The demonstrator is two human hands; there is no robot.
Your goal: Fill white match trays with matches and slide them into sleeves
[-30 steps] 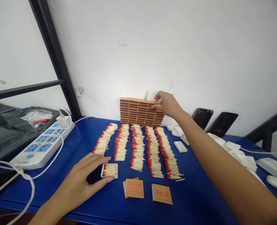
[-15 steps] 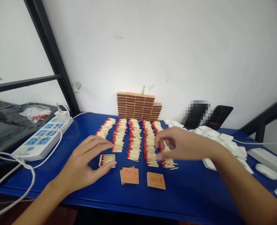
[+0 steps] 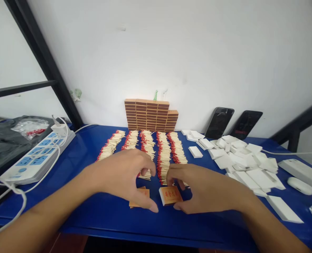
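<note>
My left hand point(image 3: 126, 175) is over the front of the blue table with thumb and fingers apart, holding nothing. Under its thumb lie orange matchbox covers point(image 3: 143, 194), partly hidden. My right hand point(image 3: 205, 188) hovers around the right side of an orange matchbox point(image 3: 170, 195) with red print. Its thumb is near the box's front corner and its curled fingers are behind it, with space between them; whether they touch the box is unclear. Behind both hands stretch rows of red-tipped matches point(image 3: 164, 154). The small tray of matches is hidden by my left hand and arm.
Stacked matchboxes point(image 3: 150, 115) stand against the wall. White trays point(image 3: 237, 158) are heaped at the right, near two leaning phones point(image 3: 219, 123) and a white earphone case point(image 3: 300, 185). A power strip point(image 3: 37, 154) with white cables lies at the left.
My left hand has moved right, from the match tray to over the flat covers. My right hand has come down from the match rows to the orange matchbox. The view has shifted slightly.
</note>
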